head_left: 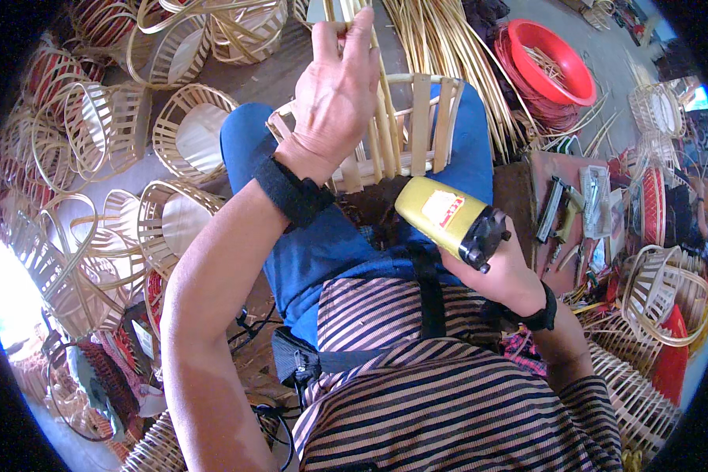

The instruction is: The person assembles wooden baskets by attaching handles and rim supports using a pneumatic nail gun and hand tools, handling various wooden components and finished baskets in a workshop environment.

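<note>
My left hand is closed around upright pale cane rods above a partly built basket of flat wooden slats, which rests between my knees in blue trousers. My right hand grips a yellow air-powered nail or staple gun with a black end cap, held a little below the basket at its right. The gun's handle is mostly hidden by its body and my fingers.
Finished woven baskets crowd the left side. Long loose cane strips lie ahead, beside a red plastic basin. At my right, a board holds tools and staple strips, with more baskets beyond.
</note>
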Demonstrator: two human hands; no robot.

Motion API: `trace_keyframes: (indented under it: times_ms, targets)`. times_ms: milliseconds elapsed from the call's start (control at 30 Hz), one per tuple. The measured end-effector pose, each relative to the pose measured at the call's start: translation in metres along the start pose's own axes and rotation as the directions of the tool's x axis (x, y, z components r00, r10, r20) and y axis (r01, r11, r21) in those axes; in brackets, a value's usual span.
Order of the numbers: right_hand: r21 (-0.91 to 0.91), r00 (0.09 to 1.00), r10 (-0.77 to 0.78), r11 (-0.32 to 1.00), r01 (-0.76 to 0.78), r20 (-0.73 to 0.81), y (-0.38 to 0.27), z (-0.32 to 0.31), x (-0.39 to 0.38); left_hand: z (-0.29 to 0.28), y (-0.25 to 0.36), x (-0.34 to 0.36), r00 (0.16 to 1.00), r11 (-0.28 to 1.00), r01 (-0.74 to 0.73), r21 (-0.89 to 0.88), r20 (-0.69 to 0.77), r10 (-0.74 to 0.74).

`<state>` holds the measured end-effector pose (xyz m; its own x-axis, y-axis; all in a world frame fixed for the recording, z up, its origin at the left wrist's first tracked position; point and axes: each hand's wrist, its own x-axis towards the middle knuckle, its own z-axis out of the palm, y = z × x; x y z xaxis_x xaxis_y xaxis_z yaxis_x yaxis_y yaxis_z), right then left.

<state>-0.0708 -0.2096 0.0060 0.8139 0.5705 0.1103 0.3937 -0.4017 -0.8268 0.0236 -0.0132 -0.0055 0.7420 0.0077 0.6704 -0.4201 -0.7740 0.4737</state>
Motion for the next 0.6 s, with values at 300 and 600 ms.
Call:
trace_keyframes:
  times_ms: [300,600]
  targets:
    - [0.236,0.975,0.203,0.956,-0.176,-0.093,-0.007,-0.027,0.005,-0.024,-0.020,0.036,0.582,0.407,0.796,-0.447,0.748,-0.317]
    - [0.399,0.952,0.299,0.882,-0.252,-0.060,-0.003,-0.035,0.031,-0.024,-0.008,0.024,0.646,0.387,0.752,-0.534,0.715,-0.266]
